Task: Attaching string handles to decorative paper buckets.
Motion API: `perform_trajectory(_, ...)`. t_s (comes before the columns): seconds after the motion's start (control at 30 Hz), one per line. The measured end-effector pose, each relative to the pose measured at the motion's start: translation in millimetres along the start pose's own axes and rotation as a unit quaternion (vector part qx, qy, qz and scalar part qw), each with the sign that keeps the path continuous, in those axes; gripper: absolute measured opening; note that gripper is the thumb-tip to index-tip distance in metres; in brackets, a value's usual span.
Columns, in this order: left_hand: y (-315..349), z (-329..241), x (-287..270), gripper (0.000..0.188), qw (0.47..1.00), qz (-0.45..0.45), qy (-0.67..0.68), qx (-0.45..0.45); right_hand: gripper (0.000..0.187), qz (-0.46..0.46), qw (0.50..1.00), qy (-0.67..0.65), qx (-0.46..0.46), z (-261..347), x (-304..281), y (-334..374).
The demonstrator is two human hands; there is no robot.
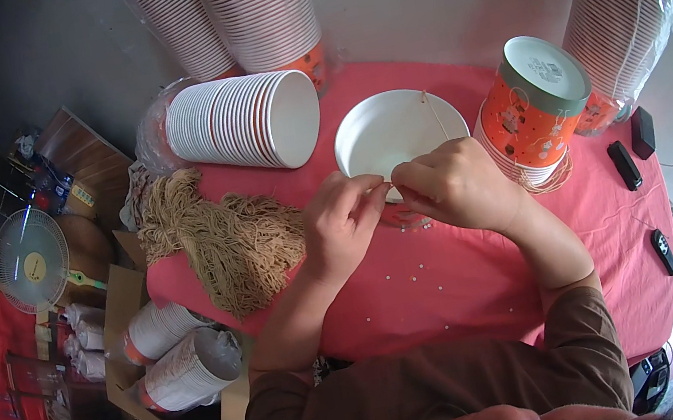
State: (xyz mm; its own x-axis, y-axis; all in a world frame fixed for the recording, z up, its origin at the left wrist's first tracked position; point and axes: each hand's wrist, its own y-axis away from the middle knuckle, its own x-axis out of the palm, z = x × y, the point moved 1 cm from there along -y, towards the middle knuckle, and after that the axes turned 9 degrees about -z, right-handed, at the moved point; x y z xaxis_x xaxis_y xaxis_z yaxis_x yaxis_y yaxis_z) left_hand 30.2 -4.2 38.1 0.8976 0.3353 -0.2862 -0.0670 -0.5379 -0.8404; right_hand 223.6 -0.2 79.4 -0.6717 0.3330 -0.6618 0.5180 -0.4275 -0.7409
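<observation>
A white-lined paper bucket (371,127) stands upright on the table in front of me. One end of a thin tan cord (433,110) sits at its far rim, and the cord runs down toward my right hand. At the bucket's near rim my right hand (463,188) is closed in a pinch, seemingly on this cord. Thumb and forefinger of my left hand (341,223) are pinched together against the same spot, almost touching the right fingers. What lies between the left fingertips is too small to make out.
A bundle of tan cords (225,243) lies at left beside a sideways stack of buckets (227,126). Upside-down orange buckets (530,108) stand at right, near black devices (624,165). Tall wrapped stacks (257,12) stand behind. Small white dots (421,278) speckle the red tablecloth (472,312).
</observation>
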Motion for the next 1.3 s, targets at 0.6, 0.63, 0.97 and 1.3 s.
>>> perform_trajectory(0.6,-5.9,7.3,-7.8,0.012,0.999,-0.015,0.03,-0.002,0.017,0.016,0.999,0.03,0.002,-8.1,-6.2,-2.1)
perform_trajectory(0.63,-5.8,9.1,-8.4,0.012,0.997,-0.006,0.067,-0.039,0.017,0.003,0.999,0.034,-0.006,-8.9,-7.2,-2.8)
perform_trajectory(0.97,-5.9,1.1,-3.6,0.015,0.996,0.017,0.089,-0.009,0.018,-0.014,0.999,0.009,-0.032,-0.7,-11.2,-4.7)
perform_trajectory(1.3,-1.6,-0.2,-2.9,0.012,0.987,0.036,0.144,-0.066,0.021,-0.016,0.999,-0.007,-0.05,4.7,-11.2,-5.4)
